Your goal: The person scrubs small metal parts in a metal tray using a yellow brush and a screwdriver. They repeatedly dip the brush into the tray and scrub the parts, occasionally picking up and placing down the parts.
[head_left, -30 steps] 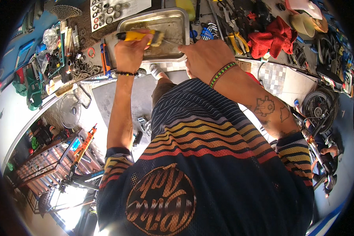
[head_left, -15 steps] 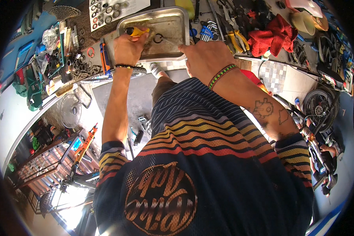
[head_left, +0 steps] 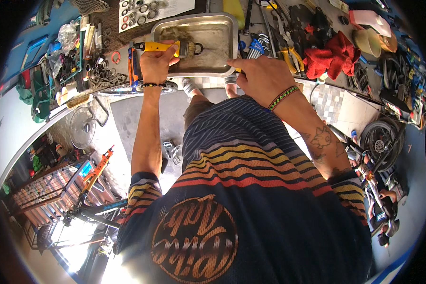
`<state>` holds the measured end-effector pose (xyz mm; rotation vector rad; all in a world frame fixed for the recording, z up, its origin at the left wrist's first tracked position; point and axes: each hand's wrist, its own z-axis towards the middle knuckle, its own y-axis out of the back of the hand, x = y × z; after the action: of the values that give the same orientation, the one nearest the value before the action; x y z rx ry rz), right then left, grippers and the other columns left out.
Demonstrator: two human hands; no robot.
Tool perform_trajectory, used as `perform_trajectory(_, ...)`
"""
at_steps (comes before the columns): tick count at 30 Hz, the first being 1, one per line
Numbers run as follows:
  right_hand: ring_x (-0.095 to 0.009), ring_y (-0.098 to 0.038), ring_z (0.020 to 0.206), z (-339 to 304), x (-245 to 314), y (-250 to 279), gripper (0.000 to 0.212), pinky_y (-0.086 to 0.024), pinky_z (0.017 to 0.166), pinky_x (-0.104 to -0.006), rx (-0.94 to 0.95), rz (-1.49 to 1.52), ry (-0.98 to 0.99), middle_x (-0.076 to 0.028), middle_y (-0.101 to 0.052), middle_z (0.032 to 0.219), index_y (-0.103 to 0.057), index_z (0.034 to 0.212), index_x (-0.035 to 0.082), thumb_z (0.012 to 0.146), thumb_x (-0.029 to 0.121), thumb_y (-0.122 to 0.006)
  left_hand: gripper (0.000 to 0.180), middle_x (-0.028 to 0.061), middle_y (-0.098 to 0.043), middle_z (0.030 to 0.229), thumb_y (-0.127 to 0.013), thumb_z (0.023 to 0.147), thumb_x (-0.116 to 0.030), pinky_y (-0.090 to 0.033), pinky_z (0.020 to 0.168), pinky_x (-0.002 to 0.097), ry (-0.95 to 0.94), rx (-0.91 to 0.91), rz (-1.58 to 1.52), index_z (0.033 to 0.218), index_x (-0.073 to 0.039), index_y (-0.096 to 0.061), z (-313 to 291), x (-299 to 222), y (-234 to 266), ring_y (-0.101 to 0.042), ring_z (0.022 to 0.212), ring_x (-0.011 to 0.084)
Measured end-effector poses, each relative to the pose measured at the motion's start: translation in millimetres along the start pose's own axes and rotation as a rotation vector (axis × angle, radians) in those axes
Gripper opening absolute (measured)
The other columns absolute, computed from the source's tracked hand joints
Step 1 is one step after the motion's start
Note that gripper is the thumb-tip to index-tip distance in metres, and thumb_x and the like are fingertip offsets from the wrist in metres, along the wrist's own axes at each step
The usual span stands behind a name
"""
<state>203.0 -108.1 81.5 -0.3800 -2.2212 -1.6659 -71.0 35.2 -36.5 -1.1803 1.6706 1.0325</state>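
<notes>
My left hand (head_left: 155,66) is closed around the yellow handle of a paintbrush (head_left: 151,46). Its bristle end reaches right over a shallow metal tray (head_left: 233,33) and meets a small dark ring (head_left: 199,48). From the tray's right side, my right hand (head_left: 265,78) grips a thin metal rod (head_left: 217,54), whose far tip ends at the ring. The index finger lies along the rod, while the other fingers are mostly hidden under the hand. Murky liquid and dark residue show on the tray floor.
A white sheet with several rings (head_left: 142,13) lies behind the tray. Blue-held hex keys (head_left: 259,46), pliers (head_left: 288,52) and a red rag (head_left: 333,54) are on the right. Loose parts (head_left: 99,78) and an orange-blue cutter (head_left: 133,66) sit left. Bicycles stand around below.
The brush has turned in my left hand, so its bristles now point right and touch the ring. My right hand still holds the rod over the tray. The whole view has shifted slightly.
</notes>
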Motion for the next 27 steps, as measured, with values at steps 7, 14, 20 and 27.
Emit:
perform_trajectory(7,-0.034,-0.075,0.077,-4,6,-7,0.038,-0.059,0.074,-0.0485,0.012,0.123,-0.084,-0.015,-0.076,0.082,-0.077,0.132,0.025,0.095,0.026,-0.068,0.021,0.0126,-0.078,0.098,-0.08,0.096,-0.005,-0.07,0.07,0.0303,0.053,-0.009,-0.172,0.115,0.004,-0.077,-2,7,6,-0.075,0.079,0.0148)
perform_trajectory(14,-0.033,-0.073,0.073,-14,4,4,0.035,-0.058,0.069,-0.0482,-0.114,-0.054,-0.015,-0.013,-0.073,0.077,-0.079,0.126,0.022,0.093,0.019,-0.069,0.026,0.0109,-0.079,0.098,-0.083,0.096,-0.012,-0.069,0.072,0.0301,-0.022,-0.031,0.024,0.117,0.002,-0.077,-6,4,-1,-0.074,0.08,0.0129)
perform_trajectory(20,-0.033,-0.074,0.077,-2,4,-9,0.034,-0.058,0.071,-0.0483,-0.124,-0.045,0.024,-0.013,-0.075,0.08,-0.079,0.127,0.022,0.094,0.019,-0.069,0.025,0.0101,-0.08,0.092,-0.084,0.094,-0.013,-0.065,0.068,0.026,-0.131,-0.097,0.277,0.114,0.001,-0.08,-15,-5,-13,-0.075,0.075,0.0113)
perform_trajectory(27,-0.035,-0.074,0.08,2,0,-15,0.036,-0.059,0.075,-0.0489,-0.008,0.209,-0.11,-0.011,-0.078,0.087,-0.078,0.13,0.031,0.094,0.029,-0.07,0.025,0.0118,-0.079,0.101,-0.081,0.096,-0.008,-0.07,0.072,0.0308,0.016,-0.049,-0.135,0.118,0.003,-0.077,-11,5,2,-0.075,0.079,0.0134)
